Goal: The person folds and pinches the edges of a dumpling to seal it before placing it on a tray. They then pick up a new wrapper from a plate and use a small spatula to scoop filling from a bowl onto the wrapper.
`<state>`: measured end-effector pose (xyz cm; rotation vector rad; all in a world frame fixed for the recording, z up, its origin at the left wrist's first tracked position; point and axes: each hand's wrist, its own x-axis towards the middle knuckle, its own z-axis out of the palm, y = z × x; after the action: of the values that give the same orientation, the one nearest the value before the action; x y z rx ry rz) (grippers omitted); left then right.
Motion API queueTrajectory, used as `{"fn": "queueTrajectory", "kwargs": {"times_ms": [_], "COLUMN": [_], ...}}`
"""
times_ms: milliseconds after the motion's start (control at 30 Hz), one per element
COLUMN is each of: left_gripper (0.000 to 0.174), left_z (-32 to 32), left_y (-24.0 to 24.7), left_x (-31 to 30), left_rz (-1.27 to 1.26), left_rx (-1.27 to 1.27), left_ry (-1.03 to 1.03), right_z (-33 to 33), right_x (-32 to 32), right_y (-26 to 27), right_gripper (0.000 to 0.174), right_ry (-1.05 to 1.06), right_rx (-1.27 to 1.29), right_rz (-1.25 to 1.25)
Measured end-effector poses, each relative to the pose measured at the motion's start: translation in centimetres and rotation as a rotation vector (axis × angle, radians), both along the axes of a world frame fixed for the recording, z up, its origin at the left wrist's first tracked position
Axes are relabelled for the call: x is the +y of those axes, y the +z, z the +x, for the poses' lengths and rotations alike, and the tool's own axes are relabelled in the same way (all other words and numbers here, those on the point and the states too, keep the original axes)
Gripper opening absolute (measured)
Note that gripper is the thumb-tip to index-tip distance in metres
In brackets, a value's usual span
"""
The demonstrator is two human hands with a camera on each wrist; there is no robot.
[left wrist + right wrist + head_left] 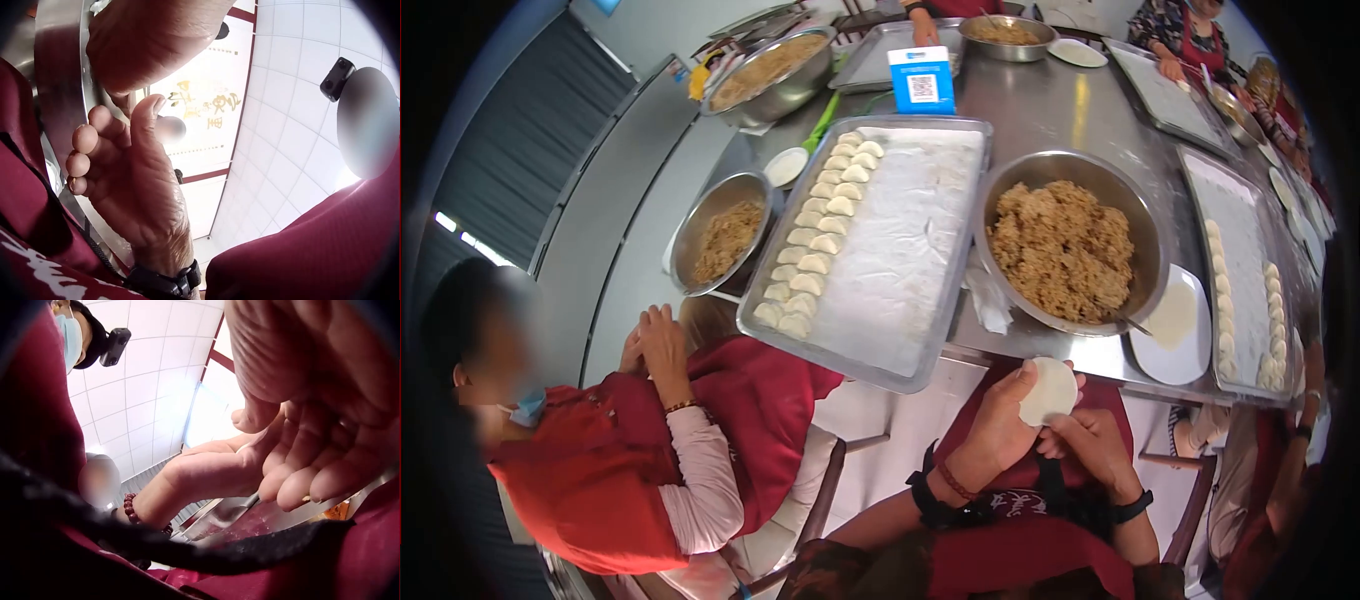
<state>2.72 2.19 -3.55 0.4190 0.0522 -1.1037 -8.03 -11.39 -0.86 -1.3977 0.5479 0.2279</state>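
A round, pale dumpling wrapper [1050,394] lies across my left hand [998,425], held between the thumb at its upper left edge and the fingers behind it. My right hand [1093,448] is close beside, its fingertips right at the wrapper's lower edge. In the left wrist view the right hand [134,169] shows loosely curled fingers, with the thumb apart from them. The left hand [212,469], with a red bead bracelet, reaches in behind the right one in the right wrist view. The wrapper is mostly hidden in both wrist views.
Before me stands a steel bowl of brown filling [1060,250] with a utensil handle at its rim. A tray [900,240] bears rows of dumplings to its left; a white plate [1175,330] is at right. Another person [630,450] sits at my left, beside a smaller filling bowl [728,240].
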Motion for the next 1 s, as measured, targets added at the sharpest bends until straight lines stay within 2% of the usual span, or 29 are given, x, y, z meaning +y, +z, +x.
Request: {"fn": "queueTrajectory", "kwargs": {"times_ms": [200, 333, 500, 567, 767, 900, 1000], "left_gripper": [0.047, 0.043, 0.042, 0.043, 0.040, 0.036, 0.035], "left_z": [0.1, -0.1, -0.2, -0.4, -0.8, -0.8, -0.9], "left_y": [-0.5, -1.1, -1.3, -0.4, 0.0, -0.2, -0.3], "left_x": [0.9, 0.7, 0.8, 0.7, 0.7, 1.1, 1.0], "left_rz": [-0.026, -0.046, -0.133, -0.053, 0.000, -0.026, 0.004], "left_rx": [-0.006, 0.018, 0.038, 0.062, 0.125, 0.145, 0.138], "left_ry": [0.039, 0.053, 0.044, 0.075, 0.088, 0.069, 0.063], "right_z": [0.0, -0.1, -0.1, -0.1, -0.4, -0.7, -1.2], "right_x": [-0.7, -0.6, -0.2, -0.1, -0.4, -1.4, -2.2], "right_y": [0.0, 0.4, 0.5, 0.3, 0.2, 3.3, 5.5], "right_gripper": [0.021, 0.022, 0.031, 0.038, 0.026, 0.017, 0.017], "right_ry": [-0.046, -0.062, -0.089, -0.063, -0.221, -0.280, -0.306], "right_rx": [-0.002, -0.049, -0.087, -0.090, -0.151, -0.173, -0.275], "right_rz": [-0.104, -0.084, -0.095, -0.133, -0.224, -0.452, -0.428]}}
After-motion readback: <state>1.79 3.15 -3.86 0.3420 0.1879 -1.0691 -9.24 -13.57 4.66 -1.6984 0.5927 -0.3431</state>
